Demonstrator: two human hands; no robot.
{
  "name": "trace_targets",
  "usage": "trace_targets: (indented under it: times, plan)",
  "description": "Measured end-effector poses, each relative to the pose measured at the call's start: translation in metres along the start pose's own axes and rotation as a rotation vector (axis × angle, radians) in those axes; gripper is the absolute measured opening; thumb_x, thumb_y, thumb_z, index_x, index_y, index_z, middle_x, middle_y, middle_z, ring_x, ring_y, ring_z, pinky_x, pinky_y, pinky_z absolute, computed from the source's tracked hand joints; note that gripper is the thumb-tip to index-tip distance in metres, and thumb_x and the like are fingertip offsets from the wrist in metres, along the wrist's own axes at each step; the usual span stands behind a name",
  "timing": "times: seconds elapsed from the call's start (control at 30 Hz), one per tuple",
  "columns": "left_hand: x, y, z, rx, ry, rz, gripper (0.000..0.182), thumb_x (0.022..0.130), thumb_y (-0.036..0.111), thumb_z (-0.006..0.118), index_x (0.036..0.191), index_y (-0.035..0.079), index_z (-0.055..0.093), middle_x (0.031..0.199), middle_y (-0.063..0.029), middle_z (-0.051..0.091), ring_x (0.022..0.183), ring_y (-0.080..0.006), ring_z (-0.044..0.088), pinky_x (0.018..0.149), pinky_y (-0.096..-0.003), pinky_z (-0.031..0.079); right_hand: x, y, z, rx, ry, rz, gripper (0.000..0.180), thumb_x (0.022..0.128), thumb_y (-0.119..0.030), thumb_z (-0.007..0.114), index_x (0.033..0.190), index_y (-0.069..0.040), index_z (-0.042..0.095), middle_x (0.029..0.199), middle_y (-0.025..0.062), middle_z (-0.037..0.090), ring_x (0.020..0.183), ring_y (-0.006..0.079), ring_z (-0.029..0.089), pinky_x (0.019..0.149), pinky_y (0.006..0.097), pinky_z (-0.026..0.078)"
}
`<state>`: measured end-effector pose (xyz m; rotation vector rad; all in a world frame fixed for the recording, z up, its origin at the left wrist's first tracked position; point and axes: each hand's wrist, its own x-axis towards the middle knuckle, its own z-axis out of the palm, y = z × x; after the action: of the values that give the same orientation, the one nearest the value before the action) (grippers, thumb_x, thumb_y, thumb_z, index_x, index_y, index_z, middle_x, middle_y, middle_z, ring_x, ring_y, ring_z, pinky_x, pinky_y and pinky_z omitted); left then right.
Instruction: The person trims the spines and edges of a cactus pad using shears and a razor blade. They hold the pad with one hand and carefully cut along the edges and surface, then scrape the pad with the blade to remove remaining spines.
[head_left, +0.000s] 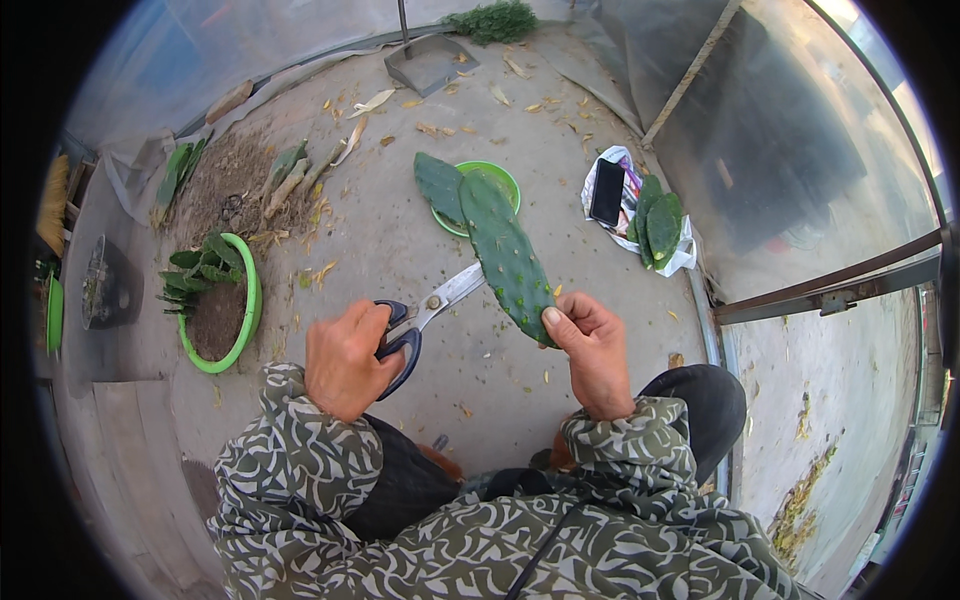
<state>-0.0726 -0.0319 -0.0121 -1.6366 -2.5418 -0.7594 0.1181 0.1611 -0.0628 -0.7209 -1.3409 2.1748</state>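
Observation:
My left hand (349, 360) grips the dark handles of a pair of scissors (435, 301). Their metal blades point up to the right, and the tips pass out of sight at the edge of a long green cactus pad (510, 259). The pad's lower end is pinched between thumb and fingers of my right hand (592, 349). Small bright green nubs dot its lower part. Beyond it, a second cactus pad (439, 187) lies over the rim of a round green bowl (512, 180); the held pad partly hides both.
At right, a black phone (607, 192) and cactus pads (661, 229) rest on a white plastic bag (679, 259). A green-rimmed pot (253, 300) of soil and cactus stands left. Farther off are cut cactus pieces (285, 176), a dustpan (429, 64) and scattered dry leaves.

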Motion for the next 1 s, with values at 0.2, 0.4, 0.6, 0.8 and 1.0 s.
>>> trace_targets:
  times: [0.2, 0.4, 0.6, 0.8, 1.0]
  plan:
    - [-0.002, 0.002, -0.001, -0.003, -0.039, 0.013, 0.034, 0.064, 0.008, 0.081, 0.093, 0.006, 0.064, 0.083, -0.0089, 0.062, 0.067, -0.0337, 0.063, 0.057, -0.0433, 0.049, -0.001, -0.002, 0.003, -0.029, 0.011, -0.018, 0.018, 0.095, -0.015, 0.072, 0.083, -0.004, 0.064, 0.073, -0.0063, 0.056, 0.067, 0.0012, 0.045, 0.059, 0.0200, 0.035]
    - [-0.003, 0.004, -0.002, -0.026, -0.048, 0.005, 0.034, 0.064, 0.008, 0.081, 0.094, 0.005, 0.064, 0.083, -0.0088, 0.062, 0.067, -0.0331, 0.064, 0.057, -0.0434, 0.049, -0.003, -0.003, 0.005, -0.022, 0.028, -0.010, 0.017, 0.094, -0.014, 0.072, 0.083, -0.003, 0.064, 0.073, -0.0064, 0.057, 0.066, 0.0010, 0.046, 0.058, 0.0195, 0.035]
    - [-0.006, 0.002, 0.000, -0.019, -0.073, -0.012, 0.032, 0.065, 0.007, 0.079, 0.094, 0.005, 0.064, 0.084, -0.0104, 0.063, 0.069, -0.0346, 0.064, 0.059, -0.0436, 0.050, -0.002, -0.002, 0.006, -0.009, 0.011, -0.059, 0.016, 0.095, -0.011, 0.070, 0.083, -0.002, 0.063, 0.077, -0.0064, 0.057, 0.068, 0.0009, 0.045, 0.060, 0.0191, 0.036]
    - [-0.013, -0.008, -0.011, 0.066, 0.074, -0.200, 0.030, 0.068, 0.001, 0.076, 0.094, 0.000, 0.063, 0.080, -0.0156, 0.059, 0.072, -0.0380, 0.061, 0.061, -0.0430, 0.047, 0.003, 0.000, -0.001, -0.296, 0.110, -0.261, 0.017, 0.087, -0.004, 0.073, 0.080, -0.001, 0.058, 0.075, -0.0005, 0.052, 0.069, 0.0091, 0.046, 0.059, 0.0267, 0.037]
    - [-0.010, 0.005, -0.026, -0.106, -0.124, -0.316, 0.025, 0.073, -0.005, 0.073, 0.096, -0.004, 0.063, 0.076, -0.0145, 0.060, 0.063, -0.0298, 0.059, 0.056, -0.0365, 0.044, 0.005, -0.010, -0.011, -1.157, 0.277, -0.935, 0.029, 0.067, 0.000, 0.079, 0.083, 0.000, 0.055, 0.079, 0.0105, 0.049, 0.069, 0.0284, 0.047, 0.057, 0.0393, 0.040]
